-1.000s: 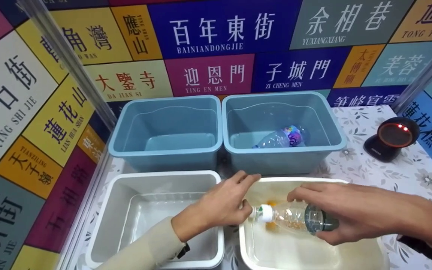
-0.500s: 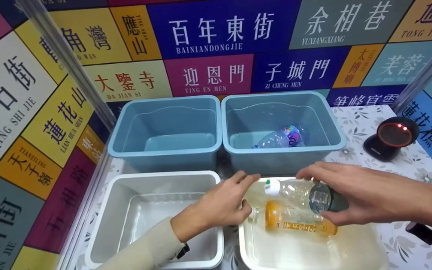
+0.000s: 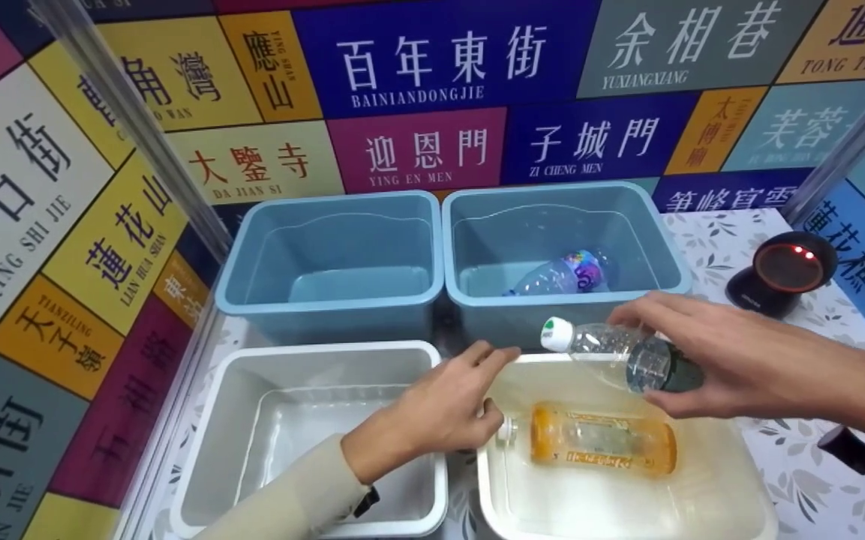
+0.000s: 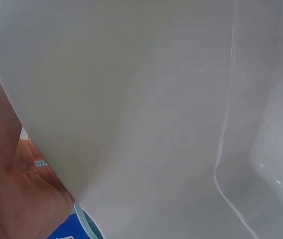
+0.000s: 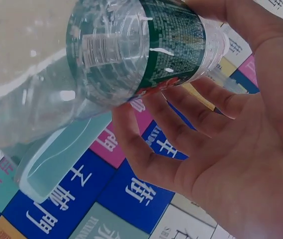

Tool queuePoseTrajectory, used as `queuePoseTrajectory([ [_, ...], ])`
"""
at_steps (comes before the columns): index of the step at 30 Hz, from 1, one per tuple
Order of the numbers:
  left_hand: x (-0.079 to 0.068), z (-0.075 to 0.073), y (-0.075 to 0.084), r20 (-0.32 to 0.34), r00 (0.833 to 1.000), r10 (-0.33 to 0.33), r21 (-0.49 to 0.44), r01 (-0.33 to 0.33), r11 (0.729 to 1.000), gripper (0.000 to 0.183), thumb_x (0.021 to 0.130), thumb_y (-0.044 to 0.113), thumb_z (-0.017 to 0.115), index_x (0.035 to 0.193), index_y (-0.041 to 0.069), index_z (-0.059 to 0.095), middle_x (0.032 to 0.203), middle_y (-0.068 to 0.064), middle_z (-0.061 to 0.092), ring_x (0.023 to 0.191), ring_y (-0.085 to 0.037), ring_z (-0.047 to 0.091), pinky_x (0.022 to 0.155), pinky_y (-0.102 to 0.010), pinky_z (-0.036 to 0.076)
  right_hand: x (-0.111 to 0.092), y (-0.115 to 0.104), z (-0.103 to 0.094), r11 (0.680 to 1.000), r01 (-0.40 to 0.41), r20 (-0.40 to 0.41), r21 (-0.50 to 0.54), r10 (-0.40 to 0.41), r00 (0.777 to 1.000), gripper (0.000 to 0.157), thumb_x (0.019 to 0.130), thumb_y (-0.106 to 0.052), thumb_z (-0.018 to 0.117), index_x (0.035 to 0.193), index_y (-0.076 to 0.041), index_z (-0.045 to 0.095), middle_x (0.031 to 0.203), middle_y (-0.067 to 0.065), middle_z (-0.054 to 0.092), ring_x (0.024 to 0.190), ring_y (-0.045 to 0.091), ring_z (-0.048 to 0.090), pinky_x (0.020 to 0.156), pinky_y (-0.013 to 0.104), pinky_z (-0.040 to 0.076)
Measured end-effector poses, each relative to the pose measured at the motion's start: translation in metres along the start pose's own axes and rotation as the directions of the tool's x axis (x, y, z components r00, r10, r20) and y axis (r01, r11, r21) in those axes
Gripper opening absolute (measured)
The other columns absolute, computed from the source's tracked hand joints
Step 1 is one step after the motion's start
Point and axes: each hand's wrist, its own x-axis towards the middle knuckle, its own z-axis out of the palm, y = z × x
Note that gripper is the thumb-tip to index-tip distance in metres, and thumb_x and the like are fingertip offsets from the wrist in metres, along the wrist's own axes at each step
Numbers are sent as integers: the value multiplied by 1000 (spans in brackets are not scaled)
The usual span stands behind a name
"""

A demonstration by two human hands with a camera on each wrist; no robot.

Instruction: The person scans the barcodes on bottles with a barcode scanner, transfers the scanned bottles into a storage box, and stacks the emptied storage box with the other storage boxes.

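My right hand (image 3: pixel 725 360) grips a clear plastic bottle (image 3: pixel 601 349) near its base, above the back rim of the right white bin (image 3: pixel 575 510). The bottle lies nearly level, its white cap pointing left; the right wrist view shows its green label (image 5: pixel 176 45) and fingers curled round it. Inside that bin an orange-tinted plastic bottle (image 3: pixel 605 439) lies on its side. My left hand (image 3: pixel 440 405) hangs with loosely bent fingers over the adjoining rims of the two white bins, beside the orange bottle's neck. In the left wrist view the bin wall (image 4: pixel 146 119) hides its fingers partly.
Behind stand two blue bins; the right one (image 3: pixel 477 300) contains a clear bottle with a colourful label (image 3: pixel 563 274), the left one (image 3: pixel 327 307) sits beside it. The left white bin (image 3: pixel 312 367) is at front. A black scanner (image 3: pixel 785 274) with red lights stands at right.
My right hand has lifted the clear bottle up and back from above the orange bottle, uncovering it. The left hand has stayed in place.
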Motion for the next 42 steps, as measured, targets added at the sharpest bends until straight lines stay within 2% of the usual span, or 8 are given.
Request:
queuePoseTrajectory([
  [3, 0, -1, 1, -6, 1000, -3, 5, 3, 1000, 71, 86, 12, 63, 156, 8, 52, 130, -11, 66, 97, -19, 65, 80, -31, 61, 0, 5, -2, 999, -31, -15, -20, 31, 999, 76, 80, -43, 94, 144, -31, 56, 136, -4, 67, 103, 13, 66, 72, 25, 61],
  [6, 0, -1, 1, -10, 1000, -6, 8, 6, 1000, 72, 86, 11, 63, 156, 8, 52, 129, -10, 66, 96, -19, 65, 79, -33, 60, 0, 13, -5, 997, -62, -20, -37, 61, 998, 78, 79, -42, 95, 145, -30, 56, 133, -1, 68, 96, 11, 64, 68, 21, 56],
  [14, -1, -1, 1, -13, 1000, -12, 1, 12, 1000, 73, 86, 11, 62, 157, 9, 51, 132, -11, 66, 98, -21, 66, 81, -33, 62, 1, 33, -10, 994, -103, -57, -47, 101, 993, 80, 79, -39, 95, 147, -24, 55, 133, 6, 68, 105, 19, 68, 67, 24, 58],
  [19, -1, -1, 1, 0, 1000, -20, 2, 20, 1000, 74, 86, 12, 62, 158, 10, 50, 134, -12, 65, 99, -21, 67, 82, -34, 62, 2, 46, -10, 985, -167, -53, -34, 165, 985, 82, 81, -36, 94, 150, -21, 52, 131, 11, 67, 104, 22, 68, 69, 30, 63],
  [24, 1, 0, 1, 27, 999, -24, 1, 24, 1000, 73, 88, 12, 62, 159, 11, 49, 135, -12, 65, 99, -20, 66, 82, -32, 62, 1, 61, -7, 973, -227, -75, -35, 224, 972, 85, 83, -38, 92, 153, -16, 50, 138, 19, 63, 112, 32, 67, 74, 43, 66],
  [33, -1, 0, 1, 5, 1000, -14, 4, 14, 1000, 72, 87, 10, 62, 158, 9, 51, 132, -12, 65, 96, -19, 66, 81, -30, 61, 2, 96, -3, 936, -349, -125, -36, 343, 931, 89, 85, -40, 89, 155, -8, 46, 144, 29, 56, 117, 47, 60, 89, 66, 61],
  [42, 0, -2, 2, 27, 999, -27, -4, 27, 1000, 71, 89, 11, 62, 159, 10, 50, 135, -12, 65, 97, -20, 66, 83, -30, 62, -5, 129, 4, 914, -407, -212, -13, 395, 894, 89, 86, -40, 88, 153, -3, 44, 144, 33, 49, 113, 54, 54, 83, 70, 61],
])
